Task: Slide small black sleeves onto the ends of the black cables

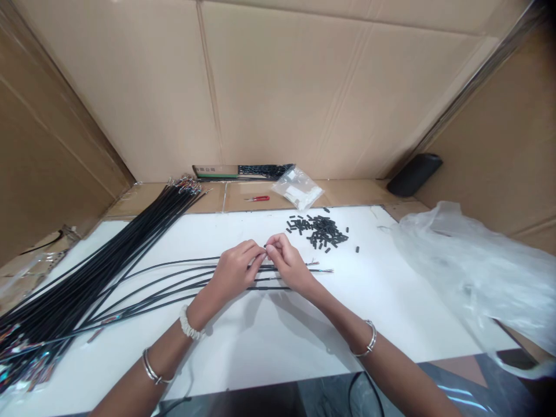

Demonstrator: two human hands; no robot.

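Fingers of left hand (240, 262) and right hand (286, 262) pinched shut on a small black piece (264, 247), mostly hidden, over black cables (270, 288) mid-way along the bench (382, 307), left of the black pile (325, 231); probably light, firmish, easily dropped, best pinched by its sides.

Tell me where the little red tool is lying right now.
The red tool lies near the middle of the head view, on the cardboard strip behind the white tabletop, just left of the clear plastic bag.

Black roll (414, 175) beside cardboard wall (499, 127); crumpled clear plastic (486, 272) near.
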